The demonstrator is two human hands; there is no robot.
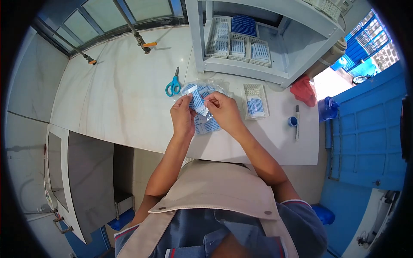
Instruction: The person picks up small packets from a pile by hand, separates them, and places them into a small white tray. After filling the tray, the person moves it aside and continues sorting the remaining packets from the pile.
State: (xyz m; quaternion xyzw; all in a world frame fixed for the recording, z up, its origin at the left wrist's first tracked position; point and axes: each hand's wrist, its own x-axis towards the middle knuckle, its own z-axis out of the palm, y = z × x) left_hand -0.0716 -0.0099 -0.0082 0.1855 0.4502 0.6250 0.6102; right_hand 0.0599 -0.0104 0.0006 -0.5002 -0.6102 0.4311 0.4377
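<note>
My left hand (183,117) and my right hand (223,111) together pinch a small blue-and-white sachet (198,102) above the white counter (120,99). Under and behind my hands lies a clear plastic bag (205,88) with several more such sachets, and a few loose ones (207,125) spread below my fingers. A small white basket (255,101) holding sachets stands just right of my right hand.
Blue-handled scissors (173,84) lie left of the bag. A white shelf unit (258,43) at the back holds several baskets of sachets. A marker pen (297,122), a blue cap (292,121) and a red cloth (303,90) lie at the right. A blue jug (328,108) stands beyond the counter edge.
</note>
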